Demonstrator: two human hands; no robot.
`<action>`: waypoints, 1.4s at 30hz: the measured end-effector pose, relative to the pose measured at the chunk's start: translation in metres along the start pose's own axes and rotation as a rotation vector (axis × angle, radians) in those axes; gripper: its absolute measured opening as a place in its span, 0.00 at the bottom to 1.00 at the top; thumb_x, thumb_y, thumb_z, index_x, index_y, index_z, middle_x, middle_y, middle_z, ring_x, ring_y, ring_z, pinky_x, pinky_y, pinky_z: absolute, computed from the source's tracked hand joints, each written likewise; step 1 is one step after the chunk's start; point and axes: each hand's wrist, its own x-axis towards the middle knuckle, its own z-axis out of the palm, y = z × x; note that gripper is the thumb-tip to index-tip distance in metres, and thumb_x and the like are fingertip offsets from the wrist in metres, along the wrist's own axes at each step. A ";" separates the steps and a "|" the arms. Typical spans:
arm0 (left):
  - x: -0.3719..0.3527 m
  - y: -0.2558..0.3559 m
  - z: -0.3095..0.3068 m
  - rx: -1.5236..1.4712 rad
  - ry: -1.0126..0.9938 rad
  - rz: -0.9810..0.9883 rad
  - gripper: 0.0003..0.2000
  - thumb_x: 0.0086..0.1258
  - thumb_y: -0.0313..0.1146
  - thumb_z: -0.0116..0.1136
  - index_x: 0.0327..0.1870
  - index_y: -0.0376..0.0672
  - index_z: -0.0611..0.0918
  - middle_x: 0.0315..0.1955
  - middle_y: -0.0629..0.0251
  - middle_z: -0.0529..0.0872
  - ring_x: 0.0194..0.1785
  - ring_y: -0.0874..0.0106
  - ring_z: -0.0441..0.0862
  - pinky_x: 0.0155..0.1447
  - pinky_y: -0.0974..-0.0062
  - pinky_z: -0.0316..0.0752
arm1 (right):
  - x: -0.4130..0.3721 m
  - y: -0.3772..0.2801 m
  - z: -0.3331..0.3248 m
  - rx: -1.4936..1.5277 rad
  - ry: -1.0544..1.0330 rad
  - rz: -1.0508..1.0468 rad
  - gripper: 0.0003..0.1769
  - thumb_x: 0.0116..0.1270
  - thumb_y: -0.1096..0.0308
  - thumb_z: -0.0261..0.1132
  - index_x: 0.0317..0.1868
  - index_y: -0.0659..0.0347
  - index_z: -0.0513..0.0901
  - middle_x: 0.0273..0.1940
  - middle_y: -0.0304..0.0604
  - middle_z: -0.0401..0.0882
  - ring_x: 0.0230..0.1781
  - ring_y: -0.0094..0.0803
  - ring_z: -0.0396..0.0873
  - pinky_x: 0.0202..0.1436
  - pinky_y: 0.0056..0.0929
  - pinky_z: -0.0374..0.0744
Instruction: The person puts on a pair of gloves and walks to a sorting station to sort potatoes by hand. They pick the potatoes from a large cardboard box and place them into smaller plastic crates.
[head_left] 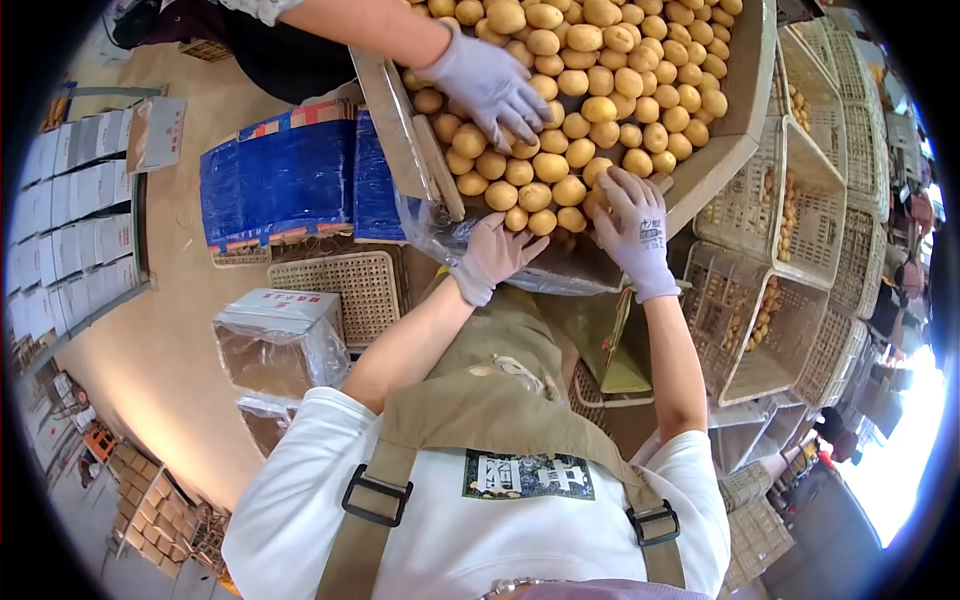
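Note:
Many yellow potatoes (553, 167) lie in a wooden-sided sorting tray (722, 165). At its near edge is my left hand (494, 258), in a thin pale glove, with thumb and fingers apart and nothing in it; its fingertips reach the nearest potatoes. My right hand (634, 228), in a pale glove with dark print, has its fingers and thumb curled around a potato (592, 201) at the near right of the pile. Clear plastic sheeting (435, 222) hangs over the tray's near edge, below my hands.
Another person's gloved hand (490, 88) rests on the potatoes from the upper left. Stacked plastic crates (740, 205), some holding potatoes, stand at right. Blue-covered cartons (280, 178), a woven crate (340, 290) and a plastic-wrapped box (275, 350) are at left.

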 end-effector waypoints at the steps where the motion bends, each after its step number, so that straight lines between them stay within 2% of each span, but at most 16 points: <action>1: 0.001 0.001 -0.006 0.011 0.015 -0.025 0.18 0.81 0.44 0.41 0.65 0.51 0.75 0.64 0.68 0.78 0.68 0.62 0.73 0.73 0.45 0.68 | -0.002 -0.005 0.000 -0.063 0.004 0.030 0.24 0.61 0.63 0.68 0.59 0.55 0.82 0.59 0.45 0.81 0.59 0.46 0.79 0.67 0.48 0.71; 5: -0.010 0.011 -0.008 0.002 -0.113 -0.018 0.15 0.81 0.45 0.42 0.60 0.52 0.75 0.60 0.70 0.80 0.66 0.64 0.75 0.73 0.45 0.67 | -0.011 -0.003 0.008 -0.129 -0.204 0.149 0.21 0.63 0.58 0.66 0.56 0.53 0.84 0.57 0.43 0.82 0.59 0.42 0.79 0.69 0.52 0.69; 6: -0.002 0.007 -0.001 0.226 -0.487 0.129 0.20 0.80 0.52 0.43 0.65 0.54 0.74 0.63 0.69 0.79 0.67 0.61 0.75 0.73 0.45 0.68 | -0.007 -0.002 0.009 -0.089 -0.171 0.192 0.21 0.63 0.56 0.66 0.55 0.53 0.84 0.55 0.41 0.83 0.59 0.40 0.80 0.69 0.53 0.68; 9: -0.014 0.015 0.018 -0.043 -0.262 -0.035 0.27 0.79 0.59 0.42 0.71 0.55 0.70 0.67 0.68 0.76 0.70 0.58 0.74 0.72 0.45 0.70 | -0.007 -0.004 0.009 -0.156 -0.138 0.125 0.21 0.63 0.56 0.66 0.55 0.53 0.84 0.53 0.42 0.84 0.58 0.41 0.80 0.69 0.51 0.68; 10: -0.012 0.012 0.016 -0.019 -0.194 0.002 0.33 0.76 0.65 0.40 0.75 0.56 0.66 0.71 0.67 0.72 0.73 0.55 0.70 0.71 0.44 0.71 | -0.006 -0.007 0.006 -0.171 -0.244 0.176 0.25 0.66 0.56 0.65 0.61 0.55 0.82 0.61 0.44 0.82 0.62 0.44 0.78 0.74 0.48 0.64; 14: -0.017 0.009 0.025 0.007 -0.226 0.059 0.37 0.74 0.70 0.39 0.76 0.56 0.65 0.74 0.62 0.67 0.74 0.50 0.69 0.69 0.40 0.72 | -0.014 -0.005 0.009 -0.130 -0.186 0.127 0.24 0.66 0.55 0.65 0.60 0.55 0.83 0.58 0.44 0.84 0.60 0.43 0.79 0.73 0.47 0.65; 22: -0.010 0.002 0.023 -0.017 -0.351 0.133 0.34 0.76 0.65 0.34 0.76 0.53 0.65 0.75 0.59 0.66 0.75 0.48 0.66 0.70 0.37 0.71 | -0.019 0.003 0.021 -0.211 -0.052 0.038 0.22 0.67 0.54 0.65 0.59 0.52 0.84 0.52 0.42 0.87 0.51 0.41 0.84 0.65 0.42 0.72; 27: -0.011 -0.001 0.022 0.018 -0.219 0.160 0.34 0.76 0.64 0.36 0.75 0.52 0.65 0.74 0.60 0.67 0.73 0.48 0.68 0.70 0.37 0.70 | -0.021 0.007 0.028 -0.206 0.023 -0.003 0.20 0.64 0.58 0.68 0.56 0.51 0.82 0.49 0.36 0.86 0.50 0.38 0.82 0.65 0.47 0.72; 31: -0.010 0.004 0.026 0.040 -0.123 0.125 0.34 0.76 0.65 0.37 0.75 0.53 0.66 0.73 0.61 0.69 0.72 0.50 0.70 0.70 0.37 0.71 | -0.018 -0.004 0.015 -0.211 0.044 -0.082 0.23 0.64 0.57 0.68 0.59 0.51 0.81 0.54 0.41 0.84 0.53 0.40 0.81 0.68 0.48 0.70; 32: -0.009 0.009 0.025 0.126 -0.140 0.085 0.33 0.76 0.65 0.38 0.74 0.54 0.67 0.71 0.64 0.72 0.70 0.53 0.73 0.68 0.38 0.73 | -0.023 -0.003 0.016 -0.173 -0.106 -0.027 0.27 0.64 0.55 0.68 0.63 0.52 0.79 0.60 0.44 0.81 0.59 0.42 0.79 0.69 0.52 0.68; 35: -0.024 0.010 0.039 0.317 0.266 0.039 0.29 0.77 0.59 0.41 0.74 0.55 0.68 0.74 0.69 0.67 0.77 0.61 0.63 0.78 0.42 0.53 | -0.004 -0.002 0.008 0.128 -0.181 0.272 0.29 0.66 0.52 0.67 0.64 0.55 0.79 0.65 0.45 0.78 0.64 0.45 0.76 0.70 0.54 0.66; 36: -0.020 0.012 0.030 0.331 0.319 0.035 0.28 0.77 0.57 0.42 0.74 0.54 0.68 0.75 0.71 0.64 0.79 0.66 0.56 0.81 0.46 0.40 | 0.003 -0.010 0.008 -0.048 -0.086 0.220 0.29 0.67 0.48 0.66 0.65 0.51 0.79 0.67 0.46 0.76 0.67 0.46 0.73 0.73 0.56 0.65; 39: -0.005 0.015 -0.010 0.314 0.352 0.069 0.27 0.77 0.55 0.45 0.73 0.54 0.68 0.73 0.74 0.67 0.77 0.69 0.59 0.81 0.50 0.39 | 0.000 -0.023 0.028 -0.221 -0.356 0.136 0.27 0.66 0.47 0.65 0.63 0.46 0.82 0.70 0.45 0.73 0.69 0.49 0.71 0.75 0.58 0.62; 40: -0.020 0.018 0.020 0.239 0.344 0.060 0.26 0.77 0.54 0.47 0.72 0.55 0.69 0.71 0.76 0.68 0.76 0.70 0.60 0.80 0.50 0.39 | 0.021 -0.029 0.016 -0.067 -0.506 0.294 0.26 0.66 0.48 0.66 0.62 0.45 0.83 0.70 0.44 0.71 0.70 0.50 0.69 0.75 0.59 0.62; 41: -0.025 0.022 0.033 0.235 0.335 0.074 0.25 0.77 0.53 0.48 0.72 0.56 0.70 0.71 0.76 0.69 0.75 0.71 0.61 0.80 0.51 0.40 | 0.021 -0.007 0.034 0.192 -0.390 0.460 0.25 0.66 0.46 0.66 0.61 0.43 0.84 0.72 0.46 0.69 0.72 0.51 0.67 0.75 0.56 0.63; 42: -0.031 0.023 0.041 0.230 0.331 0.084 0.24 0.78 0.52 0.48 0.71 0.56 0.70 0.70 0.76 0.70 0.74 0.71 0.62 0.80 0.52 0.41 | 0.022 -0.013 0.039 0.084 -0.213 0.425 0.27 0.65 0.46 0.67 0.63 0.41 0.82 0.73 0.48 0.67 0.73 0.55 0.64 0.74 0.63 0.61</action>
